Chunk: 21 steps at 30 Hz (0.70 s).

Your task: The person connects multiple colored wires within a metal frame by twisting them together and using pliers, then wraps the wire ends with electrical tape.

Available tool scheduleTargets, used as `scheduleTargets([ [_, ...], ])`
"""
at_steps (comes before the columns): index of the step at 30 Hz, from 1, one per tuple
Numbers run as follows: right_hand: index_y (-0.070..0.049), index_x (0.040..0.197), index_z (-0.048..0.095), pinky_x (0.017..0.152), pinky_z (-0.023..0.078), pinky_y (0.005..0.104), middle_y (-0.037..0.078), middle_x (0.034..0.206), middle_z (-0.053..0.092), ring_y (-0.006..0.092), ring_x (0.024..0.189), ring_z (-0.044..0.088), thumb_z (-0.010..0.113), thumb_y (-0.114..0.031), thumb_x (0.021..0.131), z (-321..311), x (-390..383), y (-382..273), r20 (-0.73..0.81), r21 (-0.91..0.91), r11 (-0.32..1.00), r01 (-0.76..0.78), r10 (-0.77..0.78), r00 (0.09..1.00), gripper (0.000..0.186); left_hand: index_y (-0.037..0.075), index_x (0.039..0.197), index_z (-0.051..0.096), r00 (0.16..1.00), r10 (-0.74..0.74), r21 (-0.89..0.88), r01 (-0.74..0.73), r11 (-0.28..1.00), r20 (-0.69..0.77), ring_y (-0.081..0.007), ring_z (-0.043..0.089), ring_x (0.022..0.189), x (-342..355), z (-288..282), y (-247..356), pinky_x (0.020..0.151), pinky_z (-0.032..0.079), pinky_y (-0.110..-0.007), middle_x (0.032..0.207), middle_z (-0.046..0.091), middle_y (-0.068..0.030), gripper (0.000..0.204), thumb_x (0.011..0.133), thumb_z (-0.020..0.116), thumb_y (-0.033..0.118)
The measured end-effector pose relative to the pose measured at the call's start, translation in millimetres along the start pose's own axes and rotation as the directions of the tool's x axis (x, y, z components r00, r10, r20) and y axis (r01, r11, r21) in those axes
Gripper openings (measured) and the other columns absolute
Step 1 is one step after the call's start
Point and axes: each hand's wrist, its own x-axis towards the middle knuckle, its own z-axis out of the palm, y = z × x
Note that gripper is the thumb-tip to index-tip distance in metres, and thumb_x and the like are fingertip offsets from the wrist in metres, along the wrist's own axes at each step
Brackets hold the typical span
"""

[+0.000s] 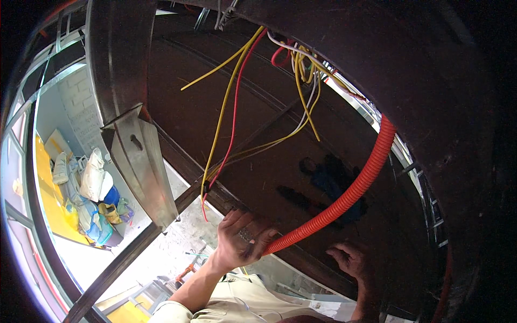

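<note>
My left hand (242, 239) is closed round an orange corrugated conduit (353, 194), near the tube's lower end, which my hand partly hides. The conduit curves up to the right behind a dark beam. My right hand (350, 257) is to the right and below the conduit, fingers apart and loosely bent, with nothing seen in it. Loose yellow, red and white wires (233, 113) hang from the beam above, some passing a small black piece (206, 187) above my left hand. Dark and blue objects (328, 177) lie on the brown board behind the conduit, too dim to make out.
A dark beam (420, 107) crosses the upper right. A bent metal bracket (140, 167) hangs at left beside a crossing metal bar (124, 258). Beyond are piled sacks and bags (94, 177), a yellow panel (46, 183) and a pale block wall (81, 102).
</note>
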Motion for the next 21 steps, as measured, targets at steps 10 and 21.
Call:
scheduleTargets([
  [10, -0.009, 0.091, 0.071, 0.055, 0.049, 0.0300, 0.006, 0.074, 0.068, 0.0186, 0.061, 0.063, 0.079, -0.022, 0.083, -5.1, 0.2, -7.0, 0.012, -0.005, 0.999, -0.045, 0.045, 0.999, 0.017, 0.008, 0.070, 0.063, 1.000, -0.027, -0.012, 0.027, 1.000, -0.003, -0.0260, 0.047, 0.055, -2.7, -0.9, 1.5, 0.051, 0.035, -0.037, 0.062, 0.052, -0.0066, 0.016, 0.073, 0.079, 0.010],
  [21, -0.008, 0.091, 0.070, 0.054, 0.048, 0.0318, 0.007, 0.073, 0.065, 0.0193, 0.059, 0.060, 0.080, -0.018, 0.081, -6.6, 3.1, -8.5, -0.023, -0.070, 0.996, 0.057, -0.059, 0.998, 0.017, 0.008, 0.082, 0.070, 0.999, -0.014, 0.042, 0.012, 0.999, 0.049, -0.0261, 0.058, 0.062, -4.7, -4.7, 1.0, 0.057, 0.045, -0.037, 0.076, 0.066, -0.0064, 0.013, 0.072, 0.078, 0.010],
])
